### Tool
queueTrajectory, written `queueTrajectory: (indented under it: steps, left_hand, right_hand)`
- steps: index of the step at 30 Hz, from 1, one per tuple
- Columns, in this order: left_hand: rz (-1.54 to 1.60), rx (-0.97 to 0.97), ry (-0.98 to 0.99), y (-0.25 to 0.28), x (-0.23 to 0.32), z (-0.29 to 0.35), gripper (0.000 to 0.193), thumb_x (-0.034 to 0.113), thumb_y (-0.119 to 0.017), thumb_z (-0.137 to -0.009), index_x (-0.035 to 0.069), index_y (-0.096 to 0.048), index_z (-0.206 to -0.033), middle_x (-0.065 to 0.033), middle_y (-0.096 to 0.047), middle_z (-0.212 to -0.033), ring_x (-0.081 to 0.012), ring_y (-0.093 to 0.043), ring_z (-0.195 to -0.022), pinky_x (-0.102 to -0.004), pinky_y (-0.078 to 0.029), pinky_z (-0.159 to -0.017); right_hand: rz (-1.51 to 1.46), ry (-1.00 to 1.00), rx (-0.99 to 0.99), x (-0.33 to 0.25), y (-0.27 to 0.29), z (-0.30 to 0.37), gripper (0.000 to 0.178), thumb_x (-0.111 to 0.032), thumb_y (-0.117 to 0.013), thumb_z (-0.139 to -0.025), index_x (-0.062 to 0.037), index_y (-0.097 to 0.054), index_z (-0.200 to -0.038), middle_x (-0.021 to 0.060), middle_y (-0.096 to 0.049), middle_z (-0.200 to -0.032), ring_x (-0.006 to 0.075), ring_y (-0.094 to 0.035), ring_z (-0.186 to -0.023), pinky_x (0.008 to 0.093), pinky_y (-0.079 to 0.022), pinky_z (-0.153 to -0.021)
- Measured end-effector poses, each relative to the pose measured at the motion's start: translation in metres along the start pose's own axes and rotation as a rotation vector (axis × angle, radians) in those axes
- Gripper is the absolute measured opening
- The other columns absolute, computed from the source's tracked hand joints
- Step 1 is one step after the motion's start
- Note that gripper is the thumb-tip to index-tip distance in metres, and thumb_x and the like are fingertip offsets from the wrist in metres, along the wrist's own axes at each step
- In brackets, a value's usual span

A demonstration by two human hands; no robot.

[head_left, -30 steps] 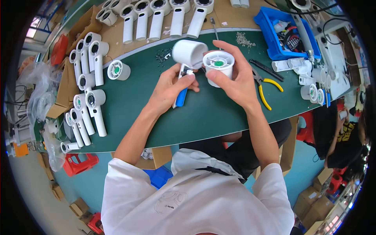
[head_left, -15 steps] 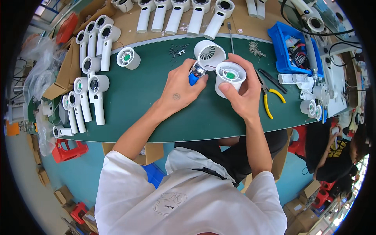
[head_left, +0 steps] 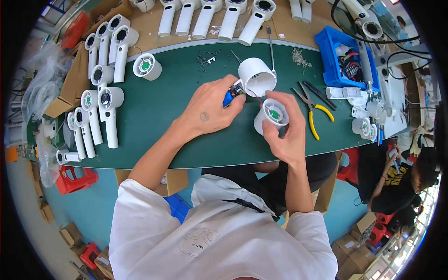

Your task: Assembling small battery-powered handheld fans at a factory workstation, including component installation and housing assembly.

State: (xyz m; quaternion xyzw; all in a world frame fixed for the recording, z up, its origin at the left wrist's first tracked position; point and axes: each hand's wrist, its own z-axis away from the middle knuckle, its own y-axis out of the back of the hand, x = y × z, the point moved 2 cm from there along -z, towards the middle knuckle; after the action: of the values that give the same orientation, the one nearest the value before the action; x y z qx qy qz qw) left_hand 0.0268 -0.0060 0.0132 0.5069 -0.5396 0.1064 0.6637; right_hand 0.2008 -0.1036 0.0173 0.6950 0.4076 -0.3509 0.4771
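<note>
My left hand (head_left: 210, 105) is closed round a blue part with a small circuit board (head_left: 233, 95), likely a battery. Just beyond its fingertips is a white fan housing (head_left: 256, 74), an open cylinder with its mouth facing me. Whether this hand also grips the housing, I cannot tell. My right hand (head_left: 289, 133) pinches a round white fan unit (head_left: 266, 122) with a green centre, thumb on the near side and fingers round the far side. A thin dark wire (head_left: 255, 94) runs between the fan unit and the board, below the housing.
Yellow-handled pliers (head_left: 312, 112), black tweezers (head_left: 319, 95) and a screwdriver (head_left: 270, 51) lie nearby. Loose screws (head_left: 301, 57) sit far right of centre. A blue bin (head_left: 343, 77) stands right. Handheld fans (head_left: 109, 116) line the left; another fan unit (head_left: 147, 66) stands beside them.
My right hand has drawn the fan unit nearer to me and tilted it away from the housing. The wire between them now shows, and the housing has turned its mouth toward me.
</note>
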Motion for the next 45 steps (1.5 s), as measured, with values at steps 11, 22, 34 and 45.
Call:
queueTrajectory:
  steps: [11, 22, 34, 45]
  left_hand:
    - [-0.088, -0.008, -0.050, -0.005, -0.001, 0.003, 0.022, 0.012, -0.062, -0.083, -0.001, -0.056, -0.101, -0.0211, -0.062, -0.079, -0.0398, -0.061, -0.072, -0.0438, -0.047, -0.066]
    - [0.265, -0.208, 0.324, -0.007, -0.014, 0.001, 0.029, 0.019, -0.065, -0.088, -0.004, -0.053, -0.103, -0.0095, -0.060, -0.072, -0.0135, -0.058, -0.062, -0.0316, -0.047, -0.055]
    - [-0.185, -0.164, 0.097, 0.000, 0.001, 0.002, 0.034, 0.023, -0.070, -0.082, -0.003, -0.057, -0.098, -0.0238, -0.063, -0.078, -0.0412, -0.061, -0.074, -0.0458, -0.046, -0.067]
    - [-0.117, -0.173, -0.007, -0.002, -0.006, 0.007, 0.031, 0.023, -0.067, -0.079, -0.007, -0.061, -0.087, -0.0244, -0.064, -0.075, -0.0415, -0.064, -0.073, -0.0469, -0.050, -0.066]
  right_hand:
    - [-0.044, -0.143, 0.116, 0.009, -0.014, 0.008, 0.023, -0.007, -0.068, -0.082, 0.0004, -0.066, -0.103, 0.0073, -0.063, -0.101, 0.0134, -0.061, -0.087, 0.0257, -0.049, -0.075]
    - [-0.057, -0.212, 0.120, 0.010, -0.020, 0.015, 0.060, -0.007, -0.079, -0.075, 0.0008, -0.048, -0.126, 0.0092, -0.059, -0.110, 0.0128, -0.059, -0.100, 0.0258, -0.049, -0.086]
    - [0.414, 0.221, -0.012, -0.023, 0.013, -0.006, 0.065, -0.006, -0.086, -0.061, -0.0040, -0.061, -0.121, 0.0135, -0.062, -0.117, 0.0301, -0.061, -0.106, 0.0379, -0.049, -0.089]
    - [0.569, 0.379, -0.327, -0.058, 0.009, -0.046, 0.068, -0.001, -0.082, -0.060, -0.0085, -0.061, -0.124, 0.0119, -0.060, -0.123, 0.0325, -0.060, -0.106, 0.0395, -0.049, -0.088]
